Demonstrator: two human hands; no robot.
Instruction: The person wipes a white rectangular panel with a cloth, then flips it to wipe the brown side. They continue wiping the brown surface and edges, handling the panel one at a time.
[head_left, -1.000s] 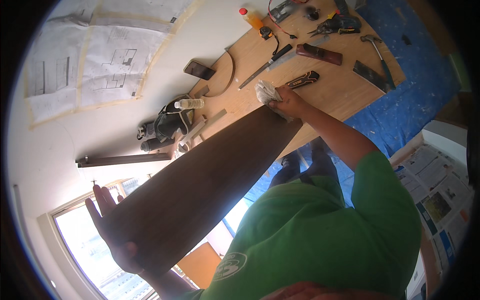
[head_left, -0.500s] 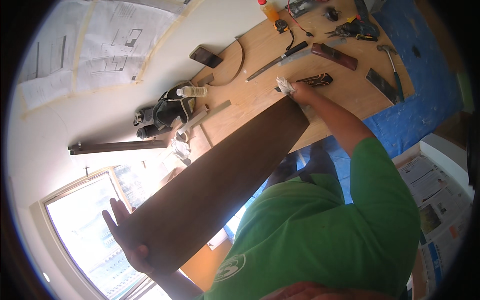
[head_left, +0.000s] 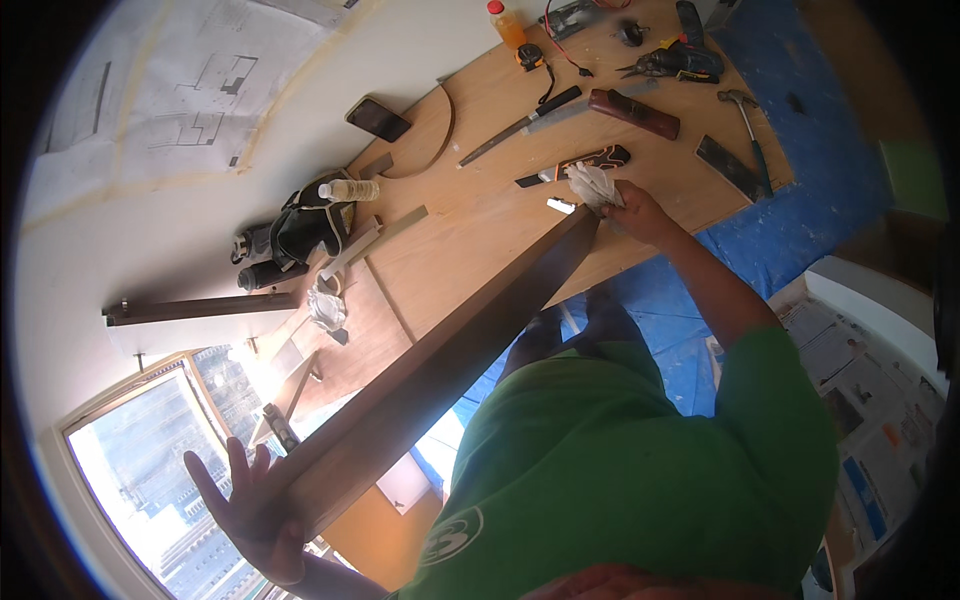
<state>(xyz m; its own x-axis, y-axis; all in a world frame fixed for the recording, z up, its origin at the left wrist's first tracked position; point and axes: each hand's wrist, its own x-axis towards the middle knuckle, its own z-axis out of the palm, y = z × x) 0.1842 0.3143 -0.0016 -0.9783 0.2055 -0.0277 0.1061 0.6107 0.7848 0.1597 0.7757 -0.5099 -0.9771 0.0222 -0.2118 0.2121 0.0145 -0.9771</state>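
Observation:
A long dark brown wooden board (head_left: 400, 390) slants across the view, tilted so a narrow face shows along its upper side. My left hand (head_left: 252, 515) holds its lower-left end, with the thumb on the near side and several fingers stretched out beyond the edge. At the upper-right end, my right hand (head_left: 636, 214) grips a crumpled white rag (head_left: 594, 186) against or just beside the board; the exact contact is hidden. A utility knife (head_left: 575, 166) with an orange and black handle lies on the wooden tabletop (head_left: 500, 220) just past the rag.
On the tabletop lie a file (head_left: 520, 126), a dark red case (head_left: 634, 113), a hammer (head_left: 750, 140), a phone (head_left: 378, 118), a tape measure (head_left: 529, 57) and a drill (head_left: 685, 50). A black tool bag (head_left: 310, 225) stands by the wall. Blue sheeting (head_left: 770, 235) covers the floor.
The board has turned about its length, from its broad face toward me to a narrower face. My right hand with the rag has shifted slightly right and down, and the rag shows more fully.

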